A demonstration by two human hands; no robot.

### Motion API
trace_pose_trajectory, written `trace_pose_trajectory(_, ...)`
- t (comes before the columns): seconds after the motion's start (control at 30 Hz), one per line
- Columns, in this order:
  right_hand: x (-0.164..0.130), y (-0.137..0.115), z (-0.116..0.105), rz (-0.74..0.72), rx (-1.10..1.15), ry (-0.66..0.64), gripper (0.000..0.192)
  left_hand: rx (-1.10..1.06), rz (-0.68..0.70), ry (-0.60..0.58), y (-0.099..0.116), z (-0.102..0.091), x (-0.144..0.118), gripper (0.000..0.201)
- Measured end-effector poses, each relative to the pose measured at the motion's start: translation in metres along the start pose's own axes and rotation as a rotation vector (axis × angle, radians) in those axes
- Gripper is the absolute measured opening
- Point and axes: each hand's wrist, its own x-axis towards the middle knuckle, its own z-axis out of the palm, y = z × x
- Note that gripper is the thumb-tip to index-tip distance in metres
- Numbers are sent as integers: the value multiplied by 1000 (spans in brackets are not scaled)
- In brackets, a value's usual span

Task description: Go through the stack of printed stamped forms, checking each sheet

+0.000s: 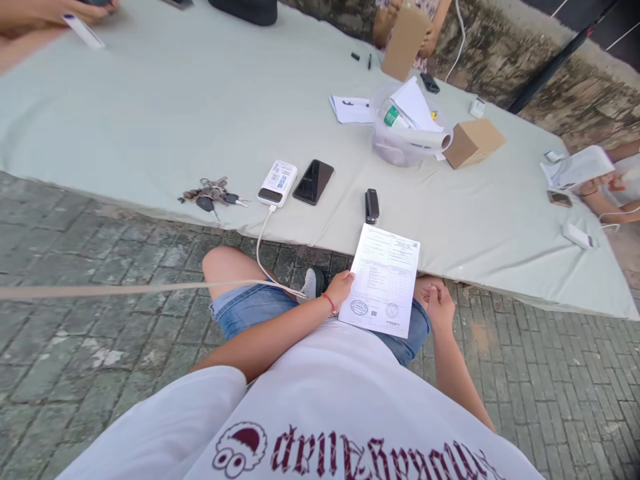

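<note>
A printed white document (383,283) with round stamps near its bottom lies over my lap, its top edge reaching the table's front edge. My left hand (341,291) grips its left side, thumb on top. Beside the document's right edge, at my right knee, is my right hand (439,303), its fingers curled in with nothing visible in them. A black stapler (371,206) sits on the table just beyond the sheet's top. Left of it lie a dark phone (313,181) and a white power bank (278,183) with a white cable (260,247) plugged in.
A bunch of keys (213,195) lies near the edge of the cloth-covered table (175,100). Farther back stand a clear plastic tub (395,150) holding papers and a cardboard box (475,142). Other people sit around; one holds a cardboard piece (406,41), another papers (580,168).
</note>
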Motion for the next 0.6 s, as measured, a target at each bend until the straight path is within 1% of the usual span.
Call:
trace_pose_trajectory(0.07, -12, 11, 3, 112, 138, -85, 49, 19, -1, 0, 0, 2, 0, 28)
trace_pose_trajectory(0.13, -20, 13, 10, 186, 263, -193, 49, 46, 5, 15, 1, 4, -1, 28)
trace_pose_trajectory(0.27, -25, 1, 26, 272, 462, -422, 53, 76, 8, 22, 1, 6, -5, 29)
trace_pose_trajectory(0.33, -24, -6, 32, 323, 552, -498, 56, 86, 0, 9, 2, 5, -9, 29)
trace_pose_trajectory(0.4, -22, -11, 37, 354, 610, -538, 58, 97, -1, 5, 2, 3, -12, 30)
trace_pose_trajectory(0.47, -21, -13, 40, 349, 638, -562, 56, 110, 3, 10, 3, 1, -15, 31)
trace_pose_trajectory(0.6, -19, -7, 41, 319, 649, -586, 52, 123, 8, 31, 3, 1, -17, 29)
